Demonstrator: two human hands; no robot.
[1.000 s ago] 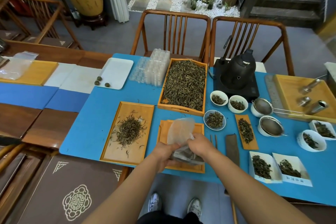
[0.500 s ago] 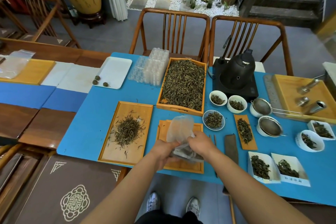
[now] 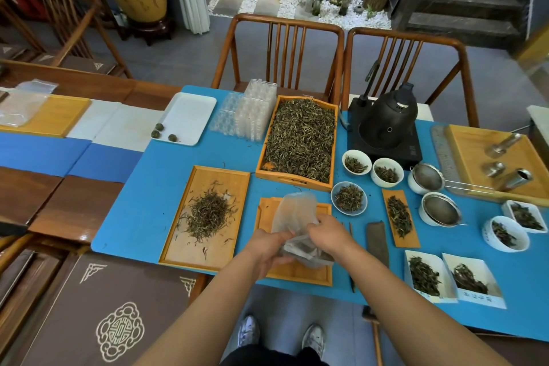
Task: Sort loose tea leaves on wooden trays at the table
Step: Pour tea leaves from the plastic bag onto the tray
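Note:
Both hands hold a clear plastic bag (image 3: pixel 297 214) above a small wooden tray (image 3: pixel 297 272) at the table's near edge. My left hand (image 3: pixel 266 246) grips the bag's lower left side, and my right hand (image 3: pixel 326 232) pinches it from the right. The bag's top stands upright; some dark tea shows in its crumpled bottom. Left of it, a flat wooden tray (image 3: pixel 214 178) carries a loose pile of tea leaves (image 3: pixel 208 214). Farther back, a deep wooden tray (image 3: pixel 300 140) is full of tea leaves.
Bowls of tea (image 3: pixel 349 197), a narrow tea scoop tray (image 3: pixel 399 217), two strainers on cups (image 3: pixel 439 211), and paper boxes of tea (image 3: pixel 424 275) lie to the right. A black kettle (image 3: pixel 389 122), clear plastic moulds (image 3: pixel 252 113) and a white tray (image 3: pixel 187 117) stand behind.
Both hands stay on the bag over the small tray; the fingers have shifted slightly and the bag's top leans a little differently.

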